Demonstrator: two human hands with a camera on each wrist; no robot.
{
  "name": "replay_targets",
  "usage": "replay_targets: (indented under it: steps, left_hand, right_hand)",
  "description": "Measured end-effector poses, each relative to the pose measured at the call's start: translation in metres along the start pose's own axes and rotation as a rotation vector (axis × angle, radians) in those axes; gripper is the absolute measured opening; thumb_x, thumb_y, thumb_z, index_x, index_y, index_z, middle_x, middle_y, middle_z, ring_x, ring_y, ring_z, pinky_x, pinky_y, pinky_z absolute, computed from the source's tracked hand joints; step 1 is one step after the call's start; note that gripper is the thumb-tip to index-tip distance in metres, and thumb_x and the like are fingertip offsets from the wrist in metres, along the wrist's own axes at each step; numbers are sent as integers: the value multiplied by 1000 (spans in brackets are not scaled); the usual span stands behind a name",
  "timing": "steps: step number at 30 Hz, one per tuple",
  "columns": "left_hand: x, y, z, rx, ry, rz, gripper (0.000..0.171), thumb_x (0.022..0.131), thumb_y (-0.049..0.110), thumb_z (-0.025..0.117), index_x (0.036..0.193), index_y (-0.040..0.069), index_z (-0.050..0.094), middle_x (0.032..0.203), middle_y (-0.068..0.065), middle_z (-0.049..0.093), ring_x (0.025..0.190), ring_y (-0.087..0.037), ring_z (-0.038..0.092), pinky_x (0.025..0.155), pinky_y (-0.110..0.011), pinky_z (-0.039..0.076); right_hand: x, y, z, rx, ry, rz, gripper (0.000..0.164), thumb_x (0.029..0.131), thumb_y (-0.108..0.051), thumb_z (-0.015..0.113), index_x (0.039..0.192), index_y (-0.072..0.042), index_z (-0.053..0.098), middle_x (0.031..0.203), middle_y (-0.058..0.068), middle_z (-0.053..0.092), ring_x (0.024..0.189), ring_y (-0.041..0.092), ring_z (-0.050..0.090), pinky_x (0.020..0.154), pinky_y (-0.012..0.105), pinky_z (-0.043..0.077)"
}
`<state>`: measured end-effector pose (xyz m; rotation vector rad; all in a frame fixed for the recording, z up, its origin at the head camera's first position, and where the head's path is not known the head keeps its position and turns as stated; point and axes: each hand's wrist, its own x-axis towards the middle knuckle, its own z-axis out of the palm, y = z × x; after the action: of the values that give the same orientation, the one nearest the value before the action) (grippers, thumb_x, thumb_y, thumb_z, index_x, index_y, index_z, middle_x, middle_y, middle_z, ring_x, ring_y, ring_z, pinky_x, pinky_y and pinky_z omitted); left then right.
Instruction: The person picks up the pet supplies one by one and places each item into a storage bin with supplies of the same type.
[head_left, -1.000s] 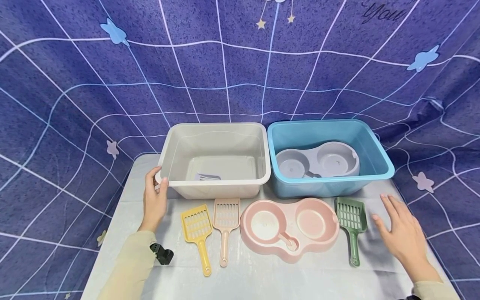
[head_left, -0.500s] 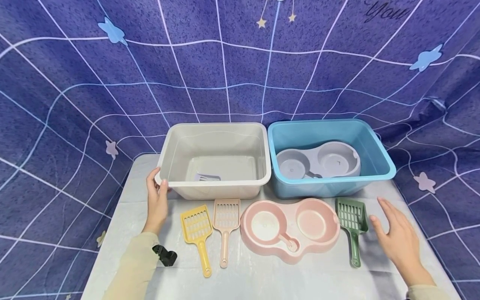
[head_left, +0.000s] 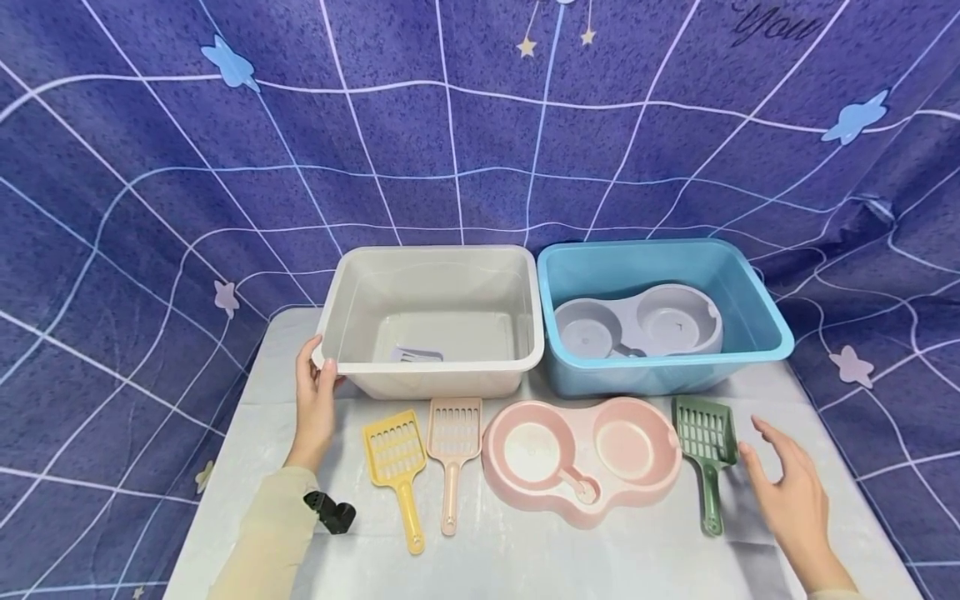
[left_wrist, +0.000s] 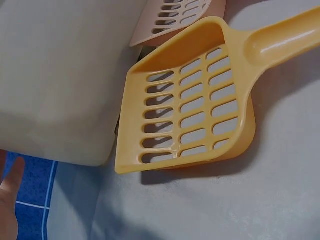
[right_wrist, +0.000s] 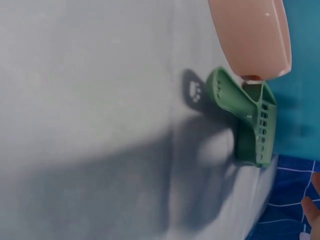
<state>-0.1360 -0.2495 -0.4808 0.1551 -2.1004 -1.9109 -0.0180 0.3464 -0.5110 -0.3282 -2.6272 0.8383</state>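
Note:
My left hand (head_left: 315, 408) grips the front left corner of a light grey litter box (head_left: 435, 379), thumb at the front and fingers at the side. Inside that box lies a lilac slotted scoop (head_left: 416, 356), partly hidden by the front wall. My right hand (head_left: 791, 492) is held over the table just right of a green litter scoop (head_left: 707, 433), apart from it, fingers spread and slightly bent, holding nothing. Left of that scoop sits a pink double pet bowl (head_left: 581, 454). A yellow litter scoop (left_wrist: 185, 107) and a pale pink litter scoop (head_left: 454, 433) lie before the grey box.
A blue litter box (head_left: 667, 379) stands right beside the grey one, with a lilac double pet bowl (head_left: 637, 321) inside. A purple-blue patterned curtain (head_left: 480, 125) hangs behind and at both sides of the white-covered table (head_left: 525, 558).
My right hand has moved left and slightly down in the view, closer to the green scoop. The left hand stays at the grey box's corner.

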Motion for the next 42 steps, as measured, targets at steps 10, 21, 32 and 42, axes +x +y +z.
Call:
replay_targets:
  steps: [10,21,32,42]
  left_hand:
    - [-4,10,3,-16,25,-25,47,106,13,41,152,9,31,133,-16,43,109,-12,53,97,-32,49]
    - [5,-21,0,0,26,-11,48,108,21,36,155,18,26,143,-10,41,123,-24,47,103,-44,43]
    - [0,-6,4,-24,35,2,47,108,18,37,154,12,28,137,-12,43,115,-14,51,101,-38,46]
    - [7,-24,1,-34,60,-19,47,107,15,39,153,14,30,135,-6,43,114,-13,51,99,-34,46]
  right_hand:
    - [-18,5,13,105,86,32,41,95,-17,67,135,-14,61,118,-37,49,102,-22,40,84,4,30]
    - [-30,-1,20,135,43,189,40,96,-21,66,133,-9,61,120,-13,62,96,-18,43,79,8,34]
    - [-36,-4,23,191,-50,372,44,98,-26,63,135,-3,56,112,-1,64,87,-16,44,73,8,39]
    - [-41,4,29,202,-171,478,50,100,-31,59,137,2,50,102,4,65,73,-11,51,60,18,52]
